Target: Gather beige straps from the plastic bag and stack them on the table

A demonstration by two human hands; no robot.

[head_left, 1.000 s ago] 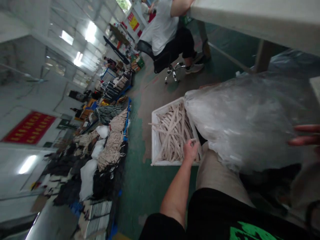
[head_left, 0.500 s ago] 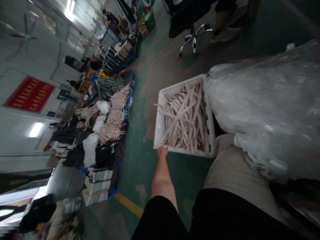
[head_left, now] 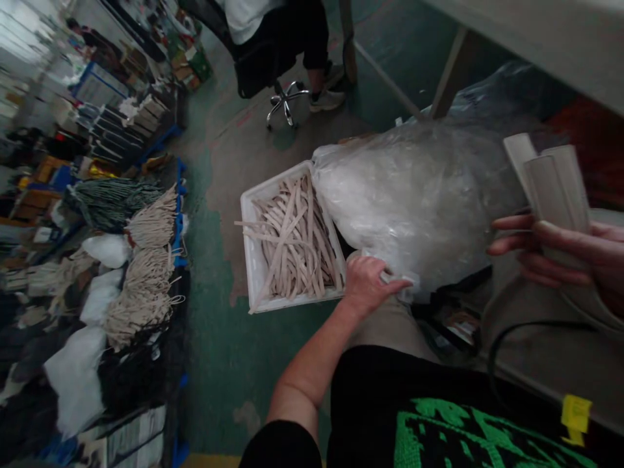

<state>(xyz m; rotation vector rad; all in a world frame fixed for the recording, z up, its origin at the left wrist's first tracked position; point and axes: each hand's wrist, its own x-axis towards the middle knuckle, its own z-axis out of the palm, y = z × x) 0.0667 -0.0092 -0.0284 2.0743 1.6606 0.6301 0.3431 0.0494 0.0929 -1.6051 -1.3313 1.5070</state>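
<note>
My left hand (head_left: 368, 283) rests by the near right corner of a white crate (head_left: 254, 260) on the floor, fingers curled and touching the lower edge of a big clear plastic bag (head_left: 419, 201). The crate is full of beige flat straps (head_left: 295, 240). Whether the left hand grips the bag's edge is unclear. My right hand (head_left: 565, 257) at the right edge is closed round a small stack of beige straps (head_left: 550, 179) held upright. My knee in beige trousers (head_left: 390, 322) lies just under the left hand.
A seated person (head_left: 273, 32) on a wheeled chair (head_left: 285, 104) is at the back. A table's legs (head_left: 448, 78) stand behind the bag. Bundles of cord handles (head_left: 146, 260) and white bags (head_left: 73, 377) line the floor at left. A black cable (head_left: 526, 331) curves at right.
My left hand moved from the crate's near left corner to its right corner by the bag. My right hand has come into view holding straps. The view swung right.
</note>
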